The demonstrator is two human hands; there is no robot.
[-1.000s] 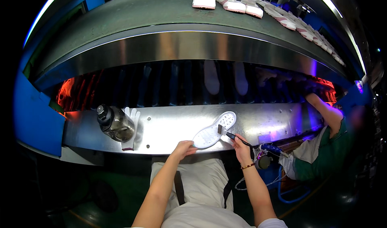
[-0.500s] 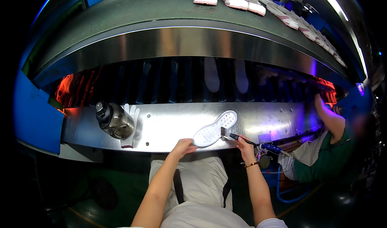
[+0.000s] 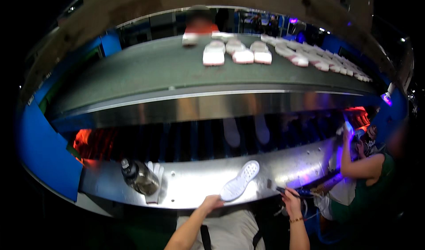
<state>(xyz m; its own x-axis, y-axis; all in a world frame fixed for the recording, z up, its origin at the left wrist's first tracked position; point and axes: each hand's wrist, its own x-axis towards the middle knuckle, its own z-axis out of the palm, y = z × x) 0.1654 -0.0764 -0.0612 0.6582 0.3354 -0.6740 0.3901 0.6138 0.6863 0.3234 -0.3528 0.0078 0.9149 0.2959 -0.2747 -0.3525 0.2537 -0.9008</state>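
Note:
A white shoe sole [image 3: 240,181] stands out against the bright metal shelf, its pitted inner side facing up. My left hand [image 3: 213,203] pinches its near end at the shelf's front edge. To the right, my right hand [image 3: 291,200] grips a brush [image 3: 281,189] by its dark handle. The blurred bristle end points left toward the sole, with a gap between them. Whether the sole rests on the metal or is slightly raised, I cannot tell.
On the metal shelf [image 3: 190,192], a dark bottle [image 3: 141,178] stands beside a white glove [image 3: 156,172] at left. Two soles [image 3: 262,130] lie in the dark slot behind. Above runs a green conveyor belt [image 3: 146,71] bearing several white shoes [image 3: 214,53]. A co-worker [image 3: 367,175] reaches in at right.
My view has tilted up, so everything sits lower in the picture. The brush has come away from the sole to the right. My left hand still holds the sole.

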